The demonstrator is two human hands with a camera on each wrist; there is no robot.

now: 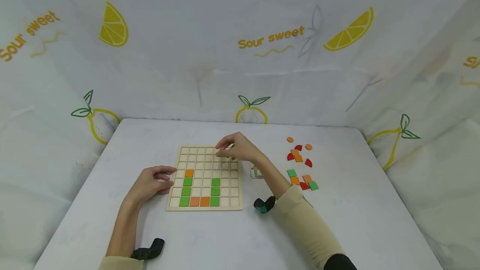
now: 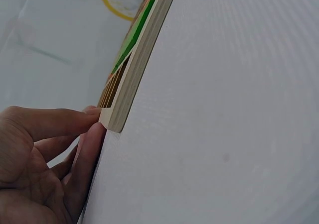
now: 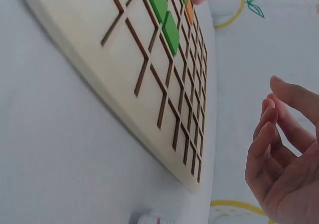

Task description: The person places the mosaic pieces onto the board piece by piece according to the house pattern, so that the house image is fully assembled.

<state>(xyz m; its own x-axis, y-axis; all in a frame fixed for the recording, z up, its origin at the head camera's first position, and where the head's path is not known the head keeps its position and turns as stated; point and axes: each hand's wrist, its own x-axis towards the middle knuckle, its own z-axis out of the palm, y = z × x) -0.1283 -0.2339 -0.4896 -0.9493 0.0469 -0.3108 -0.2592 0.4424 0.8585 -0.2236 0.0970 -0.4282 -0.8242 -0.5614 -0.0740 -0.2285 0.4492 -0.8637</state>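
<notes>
A pale wooden grid board (image 1: 196, 182) lies flat on the table. Green square tiles form two columns on it, with an orange tile (image 1: 189, 173) topping the left column (image 1: 186, 191) and two orange tiles (image 1: 204, 201) between the bottom ends. My left hand (image 1: 150, 182) holds the board's left edge; the left wrist view shows thumb and fingers against its rim. Above the board's far right part hovers my right hand (image 1: 240, 148), fingers loosely bent. In the right wrist view, thumb (image 3: 294, 97) and fingertips stand slightly apart, with no piece visible between them.
Right of the board lie loose pieces: orange discs (image 1: 290, 139), red wedges (image 1: 308, 163), orange squares (image 1: 298, 158) and green squares (image 1: 291, 173). A small printed card (image 1: 256, 173) is partly hidden by my right forearm. Printed cloth hangs behind the table (image 1: 210, 241).
</notes>
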